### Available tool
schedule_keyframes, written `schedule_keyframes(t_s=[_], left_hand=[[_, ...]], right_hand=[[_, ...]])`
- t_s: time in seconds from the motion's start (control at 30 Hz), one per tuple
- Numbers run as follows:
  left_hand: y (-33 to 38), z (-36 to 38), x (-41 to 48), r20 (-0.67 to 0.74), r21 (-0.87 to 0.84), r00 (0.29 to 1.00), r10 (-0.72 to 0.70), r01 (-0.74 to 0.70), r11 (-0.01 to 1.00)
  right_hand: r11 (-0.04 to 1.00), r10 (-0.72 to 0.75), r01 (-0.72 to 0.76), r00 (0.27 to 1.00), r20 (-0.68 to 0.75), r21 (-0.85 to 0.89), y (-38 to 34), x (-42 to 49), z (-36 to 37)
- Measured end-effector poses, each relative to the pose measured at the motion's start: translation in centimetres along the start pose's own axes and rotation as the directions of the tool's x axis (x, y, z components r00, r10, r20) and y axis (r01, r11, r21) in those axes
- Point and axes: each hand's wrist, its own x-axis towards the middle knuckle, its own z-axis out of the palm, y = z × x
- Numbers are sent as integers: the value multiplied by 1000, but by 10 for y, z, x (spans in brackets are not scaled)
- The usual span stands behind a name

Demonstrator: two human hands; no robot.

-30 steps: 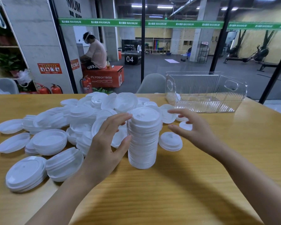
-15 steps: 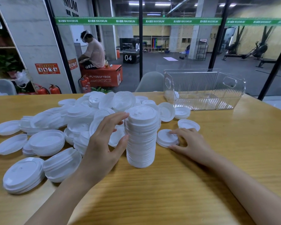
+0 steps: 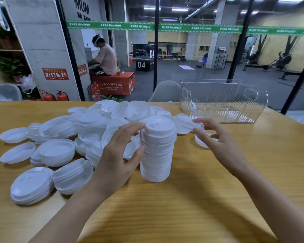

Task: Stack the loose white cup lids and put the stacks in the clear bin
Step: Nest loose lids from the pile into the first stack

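Observation:
A tall stack of white cup lids [image 3: 156, 151] stands upright on the wooden table [image 3: 191, 199]. My left hand [image 3: 119, 155] curls round its left side, thumb low and fingers near the top. My right hand [image 3: 216, 142] pinches a single white lid [image 3: 186, 124], held tilted in the air just right of the stack's top. Another lid [image 3: 201, 142] lies on the table beneath that hand. The clear ribbed bin [image 3: 223, 102] stands at the back right. A heap of loose lids [image 3: 95, 125] covers the table's left half.
Short lid stacks [image 3: 32, 186] and upturned lids [image 3: 14, 135] lie at the left. A grey chair back [image 3: 165, 92] rises behind the table. Beyond the glass a person sits on an orange box [image 3: 116, 85].
My right hand has picked a lid up off the table and lifted it to the height of the stack's top. My left hand has stayed on the stack.

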Motion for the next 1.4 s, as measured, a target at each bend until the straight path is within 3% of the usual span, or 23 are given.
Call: schedule_keyframes(t_s=[0.13, 0.27, 0.37, 0.83, 1.0, 1.17, 1.3, 1.4], left_hand=[[0, 1, 0, -13, -14, 1000, -9, 9, 1000], [0, 0, 0, -51, -21, 998, -22, 21, 1000], [0, 0, 1, -63, -24, 998, -25, 23, 999], [0, 1, 0, -17, -24, 1000, 11, -11, 1000], [0, 1, 1, -14, -24, 1000, 10, -10, 1000], [0, 1, 0, -18, -29, 1000, 12, -12, 1000], [0, 1, 0, -12, -32, 1000, 6, -6, 999], [0, 1, 0, -9, -24, 1000, 10, -11, 1000]], right_hand=[[991, -80, 76, 996, 33, 107, -29, 2, 5], [990, -142, 137, 971, 194, 37, -47, 5, 18], [979, -192, 203, 952, 237, -23, -48, 7, 24], [968, -239, 251, 937, 255, -16, -37, 4, 27], [978, -204, 210, 967, 152, -19, -33, 13, 10], [939, -54, 55, 998, 11, -340, 32, 22, 1], [718, 171, -76, 983, 70, -692, 76, 11, -3], [630, 232, -68, 967, 104, -774, 80, 8, -5]])
